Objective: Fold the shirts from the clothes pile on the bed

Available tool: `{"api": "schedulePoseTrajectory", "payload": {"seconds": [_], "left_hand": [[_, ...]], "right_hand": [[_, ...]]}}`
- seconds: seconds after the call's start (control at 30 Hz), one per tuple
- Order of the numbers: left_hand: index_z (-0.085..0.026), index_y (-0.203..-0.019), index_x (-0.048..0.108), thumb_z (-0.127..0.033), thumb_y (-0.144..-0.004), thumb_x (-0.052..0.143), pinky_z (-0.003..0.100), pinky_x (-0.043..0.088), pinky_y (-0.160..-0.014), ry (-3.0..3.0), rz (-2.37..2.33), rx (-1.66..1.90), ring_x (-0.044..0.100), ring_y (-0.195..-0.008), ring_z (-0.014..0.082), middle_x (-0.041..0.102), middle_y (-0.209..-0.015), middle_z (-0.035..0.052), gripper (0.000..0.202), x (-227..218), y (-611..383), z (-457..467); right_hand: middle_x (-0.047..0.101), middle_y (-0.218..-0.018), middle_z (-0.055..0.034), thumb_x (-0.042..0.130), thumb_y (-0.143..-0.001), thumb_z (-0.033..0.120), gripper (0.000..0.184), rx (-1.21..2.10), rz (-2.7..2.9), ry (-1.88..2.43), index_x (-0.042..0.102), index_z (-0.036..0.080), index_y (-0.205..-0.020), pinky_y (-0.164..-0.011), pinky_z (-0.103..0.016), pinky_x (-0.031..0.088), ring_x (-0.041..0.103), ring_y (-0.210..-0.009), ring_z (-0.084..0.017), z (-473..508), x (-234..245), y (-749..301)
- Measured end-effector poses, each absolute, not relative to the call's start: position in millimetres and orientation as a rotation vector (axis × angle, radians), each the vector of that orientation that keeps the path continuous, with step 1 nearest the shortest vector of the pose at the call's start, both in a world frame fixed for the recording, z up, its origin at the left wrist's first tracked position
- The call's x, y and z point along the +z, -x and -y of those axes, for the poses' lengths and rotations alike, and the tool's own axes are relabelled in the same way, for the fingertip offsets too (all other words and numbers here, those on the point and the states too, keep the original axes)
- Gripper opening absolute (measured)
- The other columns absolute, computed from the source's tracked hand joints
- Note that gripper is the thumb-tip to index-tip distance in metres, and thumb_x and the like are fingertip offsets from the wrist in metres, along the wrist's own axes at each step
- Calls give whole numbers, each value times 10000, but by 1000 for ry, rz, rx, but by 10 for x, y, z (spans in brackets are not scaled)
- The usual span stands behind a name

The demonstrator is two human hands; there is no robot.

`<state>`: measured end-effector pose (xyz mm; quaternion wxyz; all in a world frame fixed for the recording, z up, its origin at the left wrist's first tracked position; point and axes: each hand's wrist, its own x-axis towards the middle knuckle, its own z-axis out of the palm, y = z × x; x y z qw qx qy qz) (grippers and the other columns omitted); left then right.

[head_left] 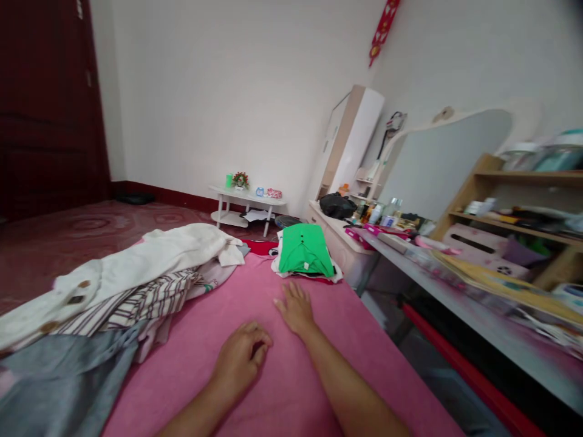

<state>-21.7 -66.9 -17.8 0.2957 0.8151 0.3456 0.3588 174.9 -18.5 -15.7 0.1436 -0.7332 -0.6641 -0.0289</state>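
My left hand [241, 358] rests on the pink bed cover [255, 291] with its fingers curled loosely inward and nothing visible in them. Flat on the cover just ahead lies my right hand [295, 308], fingers stretched out. A folded green shirt [304, 249] sits on top of a small stack of folded clothes at the far end of the bed, a little beyond my right hand. To the left lies a heap of unfolded clothes: a white garment [150, 255], a striped one [146, 297] and a grey one [59, 376].
A cluttered desk [455, 291] with books and bottles runs along the right of the bed, with wooden shelves [514, 212] behind it. A small white table [248, 200] stands by the far wall. A dark red door [50, 109] is at the left.
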Motion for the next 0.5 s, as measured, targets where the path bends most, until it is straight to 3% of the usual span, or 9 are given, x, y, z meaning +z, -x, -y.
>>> {"api": "schedulePoseTrajectory", "payload": {"seconds": [0.23, 0.5], "left_hand": [[-241, -892, 707, -285, -854, 493, 334, 462, -929, -2336, -813, 850, 612, -982, 214, 671, -1012, 34, 222, -392, 245, 536], [-304, -844, 749, -436, -786, 568, 320, 506, -934, -2352, -701, 849, 652, -992, 233, 722, -1013, 2, 231, -623, 265, 341]], "right_hand": [[243, -1562, -81, 292, -933, 577, 616, 34, 1820, 2161, 305, 269, -1466, -1131, -530, 99, 166, -1437, -264, 651, -160, -1561], [253, -1555, -97, 316, -925, 567, 622, 15, 1729, 2135, 328, 233, -1450, -1137, -552, 105, 142, -1442, -267, 1000, -204, -1387]]}}
